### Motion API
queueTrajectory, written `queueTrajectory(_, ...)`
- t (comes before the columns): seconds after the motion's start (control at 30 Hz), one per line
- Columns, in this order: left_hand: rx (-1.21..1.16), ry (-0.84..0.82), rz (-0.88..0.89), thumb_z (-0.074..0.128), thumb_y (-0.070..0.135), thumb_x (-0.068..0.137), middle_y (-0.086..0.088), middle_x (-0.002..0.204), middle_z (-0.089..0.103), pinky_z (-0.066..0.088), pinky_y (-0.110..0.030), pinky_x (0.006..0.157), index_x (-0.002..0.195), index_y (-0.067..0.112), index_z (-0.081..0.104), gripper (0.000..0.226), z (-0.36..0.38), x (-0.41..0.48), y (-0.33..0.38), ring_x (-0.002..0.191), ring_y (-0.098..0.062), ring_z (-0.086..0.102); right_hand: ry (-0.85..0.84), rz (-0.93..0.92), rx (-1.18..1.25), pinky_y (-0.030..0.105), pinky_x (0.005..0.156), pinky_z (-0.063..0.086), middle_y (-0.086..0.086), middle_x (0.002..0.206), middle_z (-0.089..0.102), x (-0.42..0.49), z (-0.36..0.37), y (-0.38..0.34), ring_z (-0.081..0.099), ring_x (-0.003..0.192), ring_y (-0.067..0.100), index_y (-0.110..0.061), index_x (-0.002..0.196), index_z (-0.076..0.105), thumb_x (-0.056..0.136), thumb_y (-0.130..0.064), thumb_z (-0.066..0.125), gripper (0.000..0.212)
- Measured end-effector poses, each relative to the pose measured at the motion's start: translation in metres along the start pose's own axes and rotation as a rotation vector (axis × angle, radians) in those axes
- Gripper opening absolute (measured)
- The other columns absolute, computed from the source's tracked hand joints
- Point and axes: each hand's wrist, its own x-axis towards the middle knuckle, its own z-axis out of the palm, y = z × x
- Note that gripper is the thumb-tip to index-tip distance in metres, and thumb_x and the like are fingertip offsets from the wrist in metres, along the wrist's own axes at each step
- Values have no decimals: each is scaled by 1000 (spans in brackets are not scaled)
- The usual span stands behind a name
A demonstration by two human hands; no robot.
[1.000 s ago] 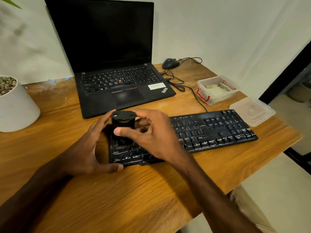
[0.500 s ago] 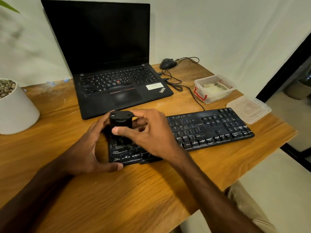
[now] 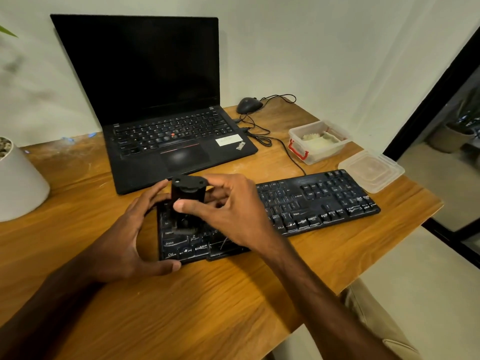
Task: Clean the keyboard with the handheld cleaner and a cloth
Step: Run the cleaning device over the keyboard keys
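Two hands engaged | right hand point(image 3: 233, 211) pinches handheld cleaner point(image 3: 188, 201) upright on keyboard's point(image 3: 311, 201) 9 o'clock end | left hand point(image 3: 124, 240) clasps that end | step: cleaner pass | next: probably sweep toward 3 o'clock

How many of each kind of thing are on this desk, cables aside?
laptop: 1
keyboard: 1
mouse: 1
handheld cleaner: 1
plastic container: 1
loose lid: 1
plant pot: 1
Total: 7
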Motion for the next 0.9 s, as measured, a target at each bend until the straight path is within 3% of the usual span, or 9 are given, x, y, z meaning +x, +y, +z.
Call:
queueTrajectory(0.17,20,9,16,94,71,49,20,150,47,53,-43,108,158,41,25,132,1,0,1,138,-5,50,-5,-44,54,34,66,64,1,104,78,-3,28,-1,75,83,7,-14,120,73,83,-30,84,42)
queueTrajectory(0.37,1,-4,18,96,68,44,28,155,40,44,-52,115,160,51,10,146,0,0,-1,146,-8,40,95,-29,10,32,67,64,-4,104,78,-1,-9,-1,74,82,3,-16,118,74,83,-31,83,39)
queueTrajectory(0.5,2,-3,6,98,66,43,26,155,40,47,-51,112,160,52,12,146,0,0,-1,144,-9,43,21,13,-25,23,59,60,-1,103,79,-5,-7,2,74,77,2,-18,120,73,83,-32,83,41)
queueTrajectory(0.6,10,-8,18,98,64,48,19,151,47,52,-48,107,160,40,23,138,0,1,-4,138,-9,51,17,-45,-12,21,60,60,0,103,78,-7,17,0,74,79,4,-17,120,73,84,-31,83,40)
queueTrajectory(0.7,17,-8,27,96,65,52,16,151,49,53,-45,107,159,32,30,130,0,1,-6,139,-8,51,-3,-57,78,31,71,64,1,104,78,-7,34,-3,75,86,6,-15,120,73,83,-26,84,39)
queueTrajectory(0.9,1,-2,33,97,65,46,24,157,40,45,-47,114,161,49,13,144,0,4,-1,145,-6,42,48,-5,9,34,68,64,-2,107,78,3,-14,-3,75,85,4,-14,119,73,83,-30,83,41)
